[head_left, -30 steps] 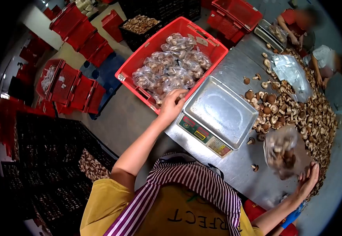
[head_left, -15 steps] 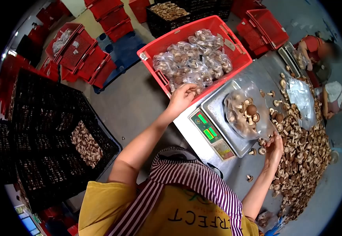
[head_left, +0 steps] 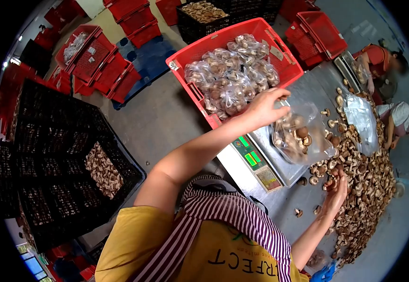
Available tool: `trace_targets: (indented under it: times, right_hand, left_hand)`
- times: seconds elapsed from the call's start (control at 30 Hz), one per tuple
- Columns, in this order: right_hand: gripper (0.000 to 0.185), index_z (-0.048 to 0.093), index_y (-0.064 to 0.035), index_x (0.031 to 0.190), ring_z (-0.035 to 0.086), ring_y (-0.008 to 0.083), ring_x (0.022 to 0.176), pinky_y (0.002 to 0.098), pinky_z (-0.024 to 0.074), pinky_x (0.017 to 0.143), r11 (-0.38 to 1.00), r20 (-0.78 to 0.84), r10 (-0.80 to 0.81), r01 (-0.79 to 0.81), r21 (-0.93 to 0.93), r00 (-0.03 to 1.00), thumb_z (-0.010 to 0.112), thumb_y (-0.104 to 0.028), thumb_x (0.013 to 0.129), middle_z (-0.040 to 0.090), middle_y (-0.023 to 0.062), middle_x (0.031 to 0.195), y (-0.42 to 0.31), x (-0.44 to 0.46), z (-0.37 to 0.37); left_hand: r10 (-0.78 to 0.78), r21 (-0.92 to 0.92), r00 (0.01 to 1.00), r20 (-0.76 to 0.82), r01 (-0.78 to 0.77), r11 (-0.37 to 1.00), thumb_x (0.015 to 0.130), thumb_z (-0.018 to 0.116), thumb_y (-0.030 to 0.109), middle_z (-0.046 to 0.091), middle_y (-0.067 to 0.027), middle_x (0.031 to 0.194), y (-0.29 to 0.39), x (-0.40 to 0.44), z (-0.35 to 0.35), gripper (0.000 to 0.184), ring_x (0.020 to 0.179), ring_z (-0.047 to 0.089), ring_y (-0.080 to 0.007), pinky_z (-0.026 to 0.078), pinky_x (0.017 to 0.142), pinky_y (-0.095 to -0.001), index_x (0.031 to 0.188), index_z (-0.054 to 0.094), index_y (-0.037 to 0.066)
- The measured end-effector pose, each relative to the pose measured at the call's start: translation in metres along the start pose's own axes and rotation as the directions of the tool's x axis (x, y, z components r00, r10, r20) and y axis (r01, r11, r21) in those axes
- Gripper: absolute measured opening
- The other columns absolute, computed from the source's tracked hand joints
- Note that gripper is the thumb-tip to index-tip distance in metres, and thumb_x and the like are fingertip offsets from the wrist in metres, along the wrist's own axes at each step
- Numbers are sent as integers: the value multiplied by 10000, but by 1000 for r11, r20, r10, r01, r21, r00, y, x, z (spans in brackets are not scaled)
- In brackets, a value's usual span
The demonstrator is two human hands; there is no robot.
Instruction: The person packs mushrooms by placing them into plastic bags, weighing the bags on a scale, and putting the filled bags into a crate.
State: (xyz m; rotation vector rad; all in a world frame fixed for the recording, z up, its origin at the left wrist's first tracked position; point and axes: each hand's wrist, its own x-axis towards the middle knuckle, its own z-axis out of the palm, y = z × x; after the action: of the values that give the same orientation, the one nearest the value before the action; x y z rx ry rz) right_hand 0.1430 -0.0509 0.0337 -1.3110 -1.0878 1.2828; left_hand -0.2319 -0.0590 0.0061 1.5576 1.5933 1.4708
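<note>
A clear plastic bag of mushrooms [head_left: 294, 136] rests on the metal pan of a scale [head_left: 286, 175], whose green digits are lit. My left hand [head_left: 266, 109] is at the bag's upper left edge, thumb and fingers curled around the plastic there. At the near edge of the mushroom pile [head_left: 366, 188], my right hand [head_left: 336, 191] has its fingers curled over mushrooms; what lies between them is too small to make out. Left of the scale, a red crate [head_left: 204, 105] holds several tied bags of mushrooms [head_left: 232, 98].
Black crates of mushrooms [head_left: 63, 164] stand at the left, with stacked red crates [head_left: 91, 61] behind. Two people [head_left: 378, 63] [head_left: 398, 117] are at the table's far right. A blue-gloved hand [head_left: 324, 272] shows at the bottom. Empty bags [head_left: 362, 120] lie on the pile.
The filled bag has come from the right onto the scale, and its digits have lit up. My left hand moved from the red crate to the bag; my right hand let go and moved to the pile.
</note>
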Motion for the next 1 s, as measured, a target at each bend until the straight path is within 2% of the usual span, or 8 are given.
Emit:
trace_targets:
  times: [0.17,0.33,0.4,0.47,0.6,0.73,0.83,1.0]
  right_hand:
    - [266,590,-13,1167,551,93,706,224,461,648,971,35,-235,236,-37,971,519,-192,983,644,80,1007,-36,-27,47]
    - [198,619,-5,1103,596,136,854,272,508,757,889,223,-391,429,-159,893,500,-77,963,630,87,1052,-55,-31,119]
    - [186,620,0,1085,600,161,905,283,489,825,864,273,-405,463,-198,872,513,-65,947,626,80,1042,-50,-24,143]
    - [175,606,8,1057,600,229,927,332,474,837,650,388,-522,649,-395,759,544,-42,901,615,117,987,-22,3,146]
    - [160,611,-8,1017,616,396,876,445,483,783,411,357,-238,426,-806,903,567,-93,888,626,210,959,22,20,116]
    - [159,614,-16,997,611,415,875,476,475,782,345,348,-116,366,-864,930,585,-112,874,630,212,958,41,20,100]
    - [223,610,-18,1035,612,386,918,456,488,798,426,434,-239,495,-757,869,627,-123,839,624,194,1000,28,20,124]
    - [377,582,-59,1141,591,357,1014,440,499,827,352,523,-165,546,-760,836,687,-129,786,581,160,1098,46,43,157]
  left_hand:
    - [-32,174,997,72,19,985,692,765,390,423,-230,1380,40,19,45,927,1287,408,-384,359,1063,-455,1429,330,32]
    - [27,400,996,87,-60,915,636,806,392,320,-248,1467,32,21,88,1136,1304,377,-418,350,1056,-521,1502,151,57]
    - [24,531,996,84,-65,845,667,761,248,426,-235,1396,23,24,96,985,1252,449,-394,394,1016,-490,1472,229,47]
    - [12,503,995,103,-62,862,715,701,152,572,-202,1209,-12,29,97,699,1113,552,-367,450,912,-494,1350,430,46]
    - [131,308,988,-81,-101,946,743,594,55,649,-209,881,-39,15,74,238,859,618,-390,493,776,-458,979,620,30]
    - [-18,93,1000,10,18,996,786,561,61,645,-214,873,-6,-7,43,213,823,624,-395,482,733,-455,990,608,19]
    - [-91,-104,994,59,97,990,802,544,43,600,-56,687,-2,-13,46,138,658,571,-115,459,614,-296,925,604,20]
    - [-125,-46,992,24,126,991,813,553,71,620,-70,716,-22,-10,43,159,661,585,-148,468,614,-310,952,614,22]
